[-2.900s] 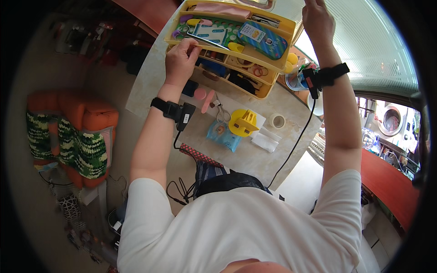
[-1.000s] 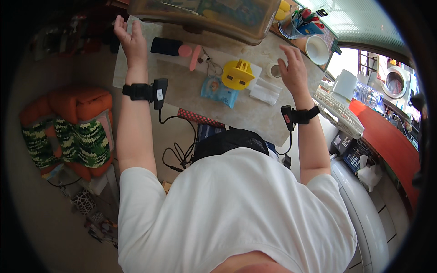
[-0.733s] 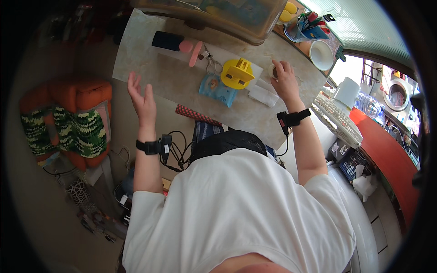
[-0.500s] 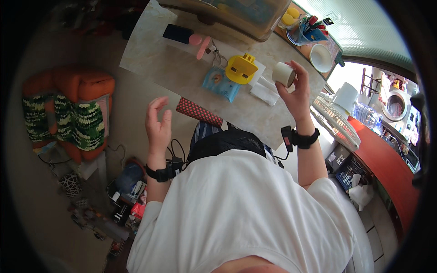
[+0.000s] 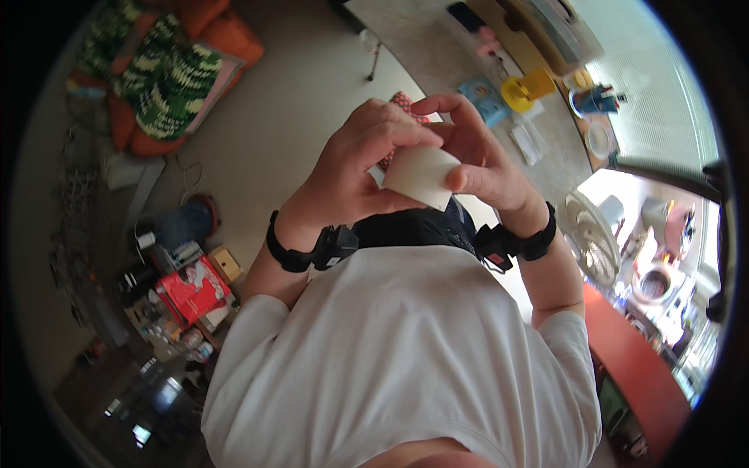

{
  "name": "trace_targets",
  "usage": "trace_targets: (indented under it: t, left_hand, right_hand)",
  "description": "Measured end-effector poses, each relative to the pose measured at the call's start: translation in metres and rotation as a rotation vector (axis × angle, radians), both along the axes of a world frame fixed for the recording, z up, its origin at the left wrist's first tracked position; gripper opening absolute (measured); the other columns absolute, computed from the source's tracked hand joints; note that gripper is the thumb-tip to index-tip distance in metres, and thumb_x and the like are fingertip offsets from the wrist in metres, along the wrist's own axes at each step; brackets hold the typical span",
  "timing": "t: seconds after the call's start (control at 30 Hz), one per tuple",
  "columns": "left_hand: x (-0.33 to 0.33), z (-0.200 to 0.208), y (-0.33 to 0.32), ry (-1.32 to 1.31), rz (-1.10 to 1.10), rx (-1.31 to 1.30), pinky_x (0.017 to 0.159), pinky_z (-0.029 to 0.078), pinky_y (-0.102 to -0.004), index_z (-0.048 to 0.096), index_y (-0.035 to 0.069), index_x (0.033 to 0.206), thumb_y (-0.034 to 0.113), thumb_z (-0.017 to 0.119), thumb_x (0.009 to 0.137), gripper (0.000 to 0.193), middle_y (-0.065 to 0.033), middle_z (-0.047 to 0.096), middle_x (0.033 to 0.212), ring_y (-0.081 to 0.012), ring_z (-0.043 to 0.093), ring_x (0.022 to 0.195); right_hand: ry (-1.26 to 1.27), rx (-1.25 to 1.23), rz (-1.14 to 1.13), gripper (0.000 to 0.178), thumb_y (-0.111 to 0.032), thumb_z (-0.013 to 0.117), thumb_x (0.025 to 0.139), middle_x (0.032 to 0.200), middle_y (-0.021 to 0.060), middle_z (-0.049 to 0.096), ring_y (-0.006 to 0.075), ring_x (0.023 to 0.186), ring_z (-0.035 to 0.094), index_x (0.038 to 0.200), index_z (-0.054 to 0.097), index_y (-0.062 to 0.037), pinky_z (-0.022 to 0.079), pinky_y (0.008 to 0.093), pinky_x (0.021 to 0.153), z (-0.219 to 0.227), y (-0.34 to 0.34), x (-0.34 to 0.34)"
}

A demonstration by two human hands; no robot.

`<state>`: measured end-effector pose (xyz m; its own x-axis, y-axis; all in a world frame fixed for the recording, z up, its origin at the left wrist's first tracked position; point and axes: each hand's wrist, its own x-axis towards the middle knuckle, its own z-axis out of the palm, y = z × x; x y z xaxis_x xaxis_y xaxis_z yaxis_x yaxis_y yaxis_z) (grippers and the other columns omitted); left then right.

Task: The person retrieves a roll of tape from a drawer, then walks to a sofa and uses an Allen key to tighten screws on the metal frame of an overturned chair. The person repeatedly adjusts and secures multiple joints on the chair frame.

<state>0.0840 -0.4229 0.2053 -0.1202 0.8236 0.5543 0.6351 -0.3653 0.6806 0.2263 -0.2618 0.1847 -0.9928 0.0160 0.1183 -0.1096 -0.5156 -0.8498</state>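
Observation:
A wide white roll (image 5: 421, 175), which looks like a roll of tape, is held up in front of my waist between both hands. My right hand (image 5: 488, 164) grips its right side, thumb pressed on the near face and fingers curled over the top. My left hand (image 5: 351, 160) closes round its left side, with fingers bent over the upper edge and the thumb below. Behind the hands, a red patterned tube (image 5: 402, 103) is mostly hidden. The roll's core does not show from here.
Beyond my hands is a pale marbled table (image 5: 558, 171) bearing a blue soft packet (image 5: 484, 101), a yellow plastic piece (image 5: 516, 93) and a white packet (image 5: 530, 143). A fan (image 5: 591, 238) stands at right. An orange chair (image 5: 222, 35) with a green cover is far left.
My right hand has brought the white roll from over the table to in front of my waist. My left hand has come across and closed on it. The view has turned.

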Motion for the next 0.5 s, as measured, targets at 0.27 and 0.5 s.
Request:
trace_targets:
  t: [0.27, 0.5]
  left_hand:
    - [0.1, -0.008, -0.191, 0.211, 0.998, -0.118, 0.107, 0.042, -0.0519, 0.057, 0.008, 0.112, 0.015, 0.094, 0.06, 0.064, -0.0071, 0.064, 0.097, -0.0282, 0.062, 0.095]
    - [0.264, -0.023, -0.302, 0.134, 1.564, -0.398, 0.104, 0.043, -0.0512, 0.063, 0.01, 0.111, 0.019, 0.089, 0.064, 0.055, -0.0078, 0.063, 0.086, -0.0319, 0.061, 0.086]
  right_hand:
    - [-0.082, 0.367, 0.401, 0.034, -0.025, 0.06, 0.102, 0.114, 0.0107, 0.068, 0.0158, 0.099, 0.064, 0.125, 0.055, -0.0004, 0.05, 0.0295, 0.087, -0.002, -0.111, -0.025]
    - [-0.184, 0.419, 1.121, 0.029, -0.008, 0.064, 0.096, 0.113, 0.0064, 0.067, 0.0154, 0.105, 0.063, 0.125, 0.06, -0.002, 0.05, 0.0294, 0.093, -0.029, -0.272, 0.002]
